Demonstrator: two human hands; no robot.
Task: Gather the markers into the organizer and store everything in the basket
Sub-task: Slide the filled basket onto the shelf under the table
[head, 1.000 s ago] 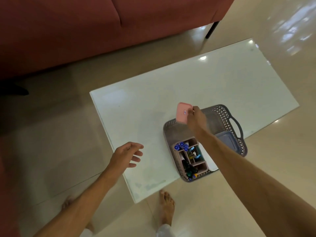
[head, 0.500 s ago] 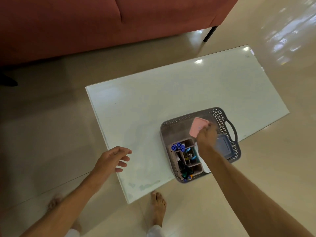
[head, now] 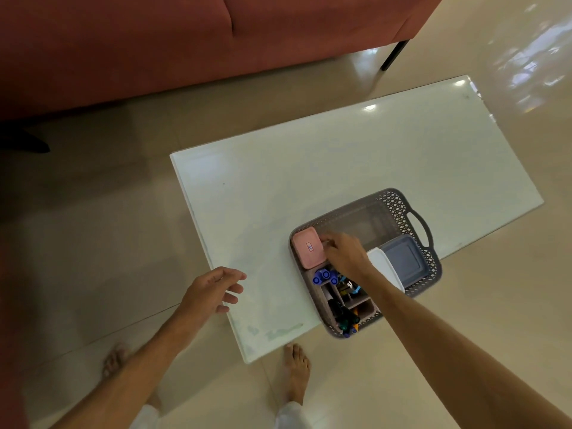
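A grey lattice basket (head: 402, 209) with a handle sits at the near right edge of the white table (head: 278, 181). Inside its near end stands a pink-grey organizer (head: 360, 305) holding blue-capped markers (head: 323, 276) and several dark ones. A pink box (head: 309, 248) lies flat in the basket's left corner, and my right hand (head: 345, 252) has its fingertips on the box's right edge. A blue-grey lidded box (head: 404, 261) and a white one (head: 385, 267) lie in the basket's right part. My left hand (head: 213, 289) hovers open over the table's near left edge.
A red sofa (head: 185, 41) stands beyond the table, with one black leg (head: 394, 55) on the glossy beige floor. My bare feet (head: 295, 370) are on the floor at the table's near corner.
My right hand carried the pink box from above the basket's left rim down into the basket's left corner, where it lies flat. My left hand stayed open.
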